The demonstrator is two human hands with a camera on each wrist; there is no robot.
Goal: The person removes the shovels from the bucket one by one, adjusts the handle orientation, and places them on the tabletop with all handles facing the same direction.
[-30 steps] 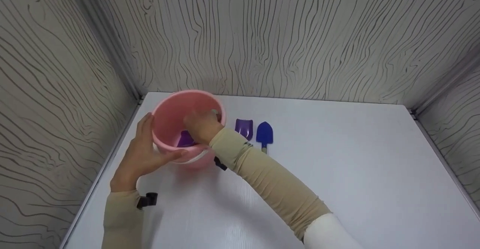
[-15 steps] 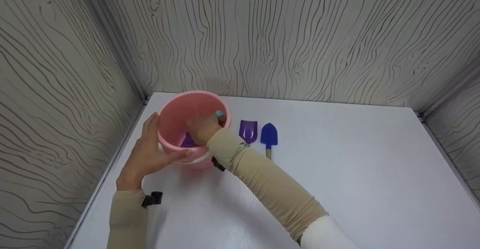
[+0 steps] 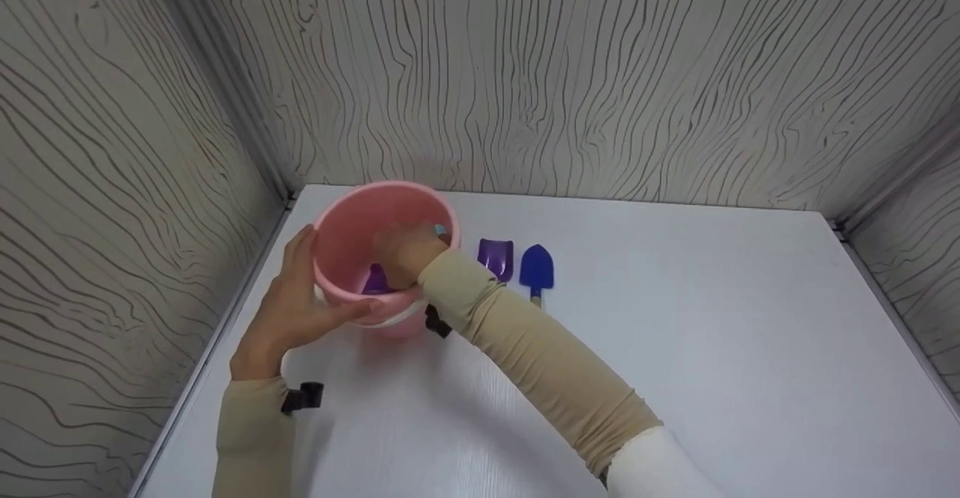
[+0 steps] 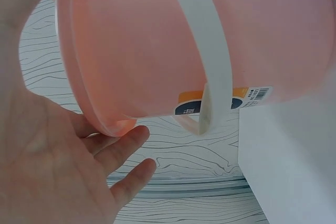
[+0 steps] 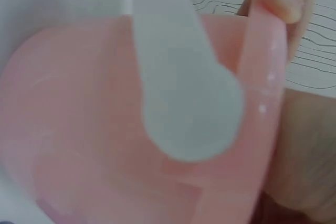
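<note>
A pink bucket (image 3: 352,232) with a white handle (image 4: 207,40) stands tilted at the left of the white table. My left hand (image 3: 289,310) grips its rim, with the thumb over the front and the fingers at the left side. Inside the bucket is my right hand (image 3: 411,254), reaching in over the front right rim. Its fingers are hidden, so what they touch cannot be seen. A purple thing (image 3: 376,280) lies partly covered beside the right hand. Something small and teal (image 3: 440,229) shows against the bucket's right inner wall.
To the right of the bucket lie a purple toy shovel (image 3: 496,259) and a blue toy spade (image 3: 537,267), their handles partly hidden by the right sleeve. Patterned walls (image 3: 525,85) enclose the white table (image 3: 712,333) at the back and both sides.
The view has shifted slightly. My left hand keeps its place on the rim. My right hand stays in the bucket with only small motion; the purple and teal things show a little differently beside it.
</note>
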